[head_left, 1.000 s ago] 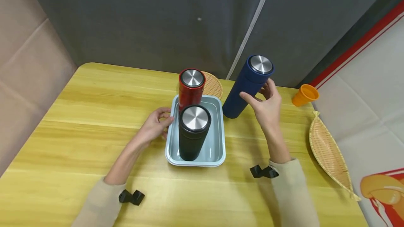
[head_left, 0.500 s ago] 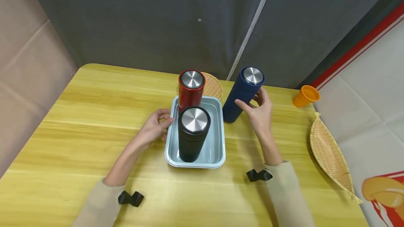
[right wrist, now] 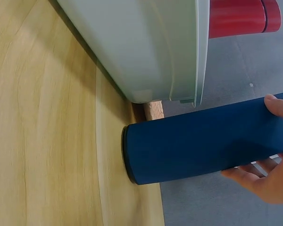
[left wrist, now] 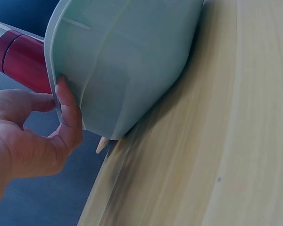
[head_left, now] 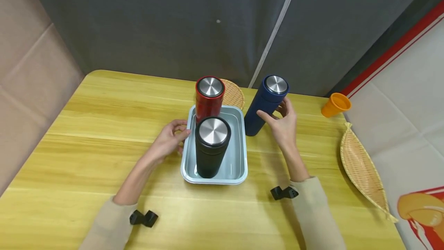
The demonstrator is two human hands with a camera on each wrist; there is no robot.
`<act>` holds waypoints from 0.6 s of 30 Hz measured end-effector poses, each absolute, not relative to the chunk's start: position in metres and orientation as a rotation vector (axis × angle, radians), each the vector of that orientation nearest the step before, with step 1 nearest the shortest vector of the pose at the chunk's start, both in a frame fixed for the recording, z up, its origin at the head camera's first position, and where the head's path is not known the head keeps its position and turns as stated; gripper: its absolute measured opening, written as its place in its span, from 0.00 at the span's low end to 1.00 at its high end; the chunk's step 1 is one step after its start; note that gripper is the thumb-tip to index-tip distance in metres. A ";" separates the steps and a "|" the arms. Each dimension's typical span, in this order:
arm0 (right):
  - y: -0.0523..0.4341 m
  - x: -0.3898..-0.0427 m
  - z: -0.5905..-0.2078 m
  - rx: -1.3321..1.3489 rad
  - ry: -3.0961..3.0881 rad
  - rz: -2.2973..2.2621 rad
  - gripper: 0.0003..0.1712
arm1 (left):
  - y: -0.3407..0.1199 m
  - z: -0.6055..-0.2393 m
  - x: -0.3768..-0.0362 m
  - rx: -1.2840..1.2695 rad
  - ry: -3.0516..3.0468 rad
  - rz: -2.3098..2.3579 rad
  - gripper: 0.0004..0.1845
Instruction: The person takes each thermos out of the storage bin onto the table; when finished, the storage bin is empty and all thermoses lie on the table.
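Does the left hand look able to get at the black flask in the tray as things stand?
Probably yes. The left hand rests on the tray rim, right beside the black flask, with nothing between them. The red flask stands behind it, out of the way.

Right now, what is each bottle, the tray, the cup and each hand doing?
blue bottle: upright on the table, lid on, gripped
red bottle: upright in tray, lid on
black bottle: upright in tray, lid on
tray: flat on table
orange cup: upright
left hand: pinches tray rim
right hand: grips blue bottle
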State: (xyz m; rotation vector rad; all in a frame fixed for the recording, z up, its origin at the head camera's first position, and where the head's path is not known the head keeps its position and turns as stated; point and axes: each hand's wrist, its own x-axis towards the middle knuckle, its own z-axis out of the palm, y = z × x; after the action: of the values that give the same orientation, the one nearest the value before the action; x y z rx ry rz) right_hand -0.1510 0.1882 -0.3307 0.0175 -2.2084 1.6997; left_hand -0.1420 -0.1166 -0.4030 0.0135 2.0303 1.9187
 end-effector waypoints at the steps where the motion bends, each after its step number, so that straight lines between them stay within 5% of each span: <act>1: 0.188 -0.151 -0.331 0.017 -2.213 1.699 0.38 | -0.116 -0.403 -0.142 0.015 2.032 1.919 0.25; 18: 0.191 -0.149 -0.331 0.015 -2.324 1.704 0.39 | -0.117 -0.401 -0.140 0.033 2.034 1.934 0.25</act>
State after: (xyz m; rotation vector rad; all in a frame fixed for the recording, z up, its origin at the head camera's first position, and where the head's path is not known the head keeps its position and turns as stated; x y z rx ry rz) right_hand -0.1488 0.1911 -0.3305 0.0152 -2.3238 1.7041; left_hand -0.1397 -0.1167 -0.4007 0.0326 2.0337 1.9343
